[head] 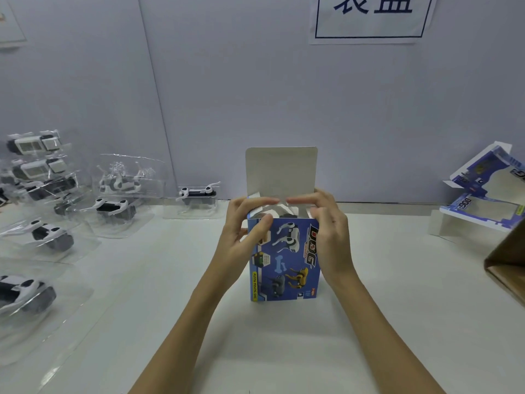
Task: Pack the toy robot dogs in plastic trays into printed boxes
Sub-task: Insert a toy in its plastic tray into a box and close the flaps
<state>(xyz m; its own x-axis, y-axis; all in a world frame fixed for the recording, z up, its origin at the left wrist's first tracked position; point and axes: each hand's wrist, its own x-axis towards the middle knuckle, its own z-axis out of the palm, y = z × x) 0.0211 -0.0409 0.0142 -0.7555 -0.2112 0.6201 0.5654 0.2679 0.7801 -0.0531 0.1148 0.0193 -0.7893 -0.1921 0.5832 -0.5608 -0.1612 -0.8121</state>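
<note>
A blue printed box (285,260) stands upright on the white tabletop (397,308), near its middle, with its top lid flap (281,172) raised straight up and showing its plain grey inside. The open mouth of the box shows something dark and white inside, too hidden to tell apart.

The left hand (244,231) holds the box at its upper left corner: its grip is narrow, the thumb pressed on the printed front and the fingers curled over the top edge. The right hand (326,226) holds the upper right corner the same way, fingers reaching over the opening toward the left hand's fingertips, which are almost touching them, thumb at the right edge of the front.

On the left side of the tabletop lie several toy robot dogs in clear plastic trays: one at the near left edge (25,294), one farther back (51,237), another behind it (113,209), and one alone by the wall (197,194), just left of the box and apart from it. More trays are stacked at the far left (34,155).

At the right, flat unfolded printed boxes (483,194) lean in a pile near the wall. A brown carton (508,265) pokes in at the right edge. A white sign (372,18) with dark blue characters hangs on the wall above
</note>
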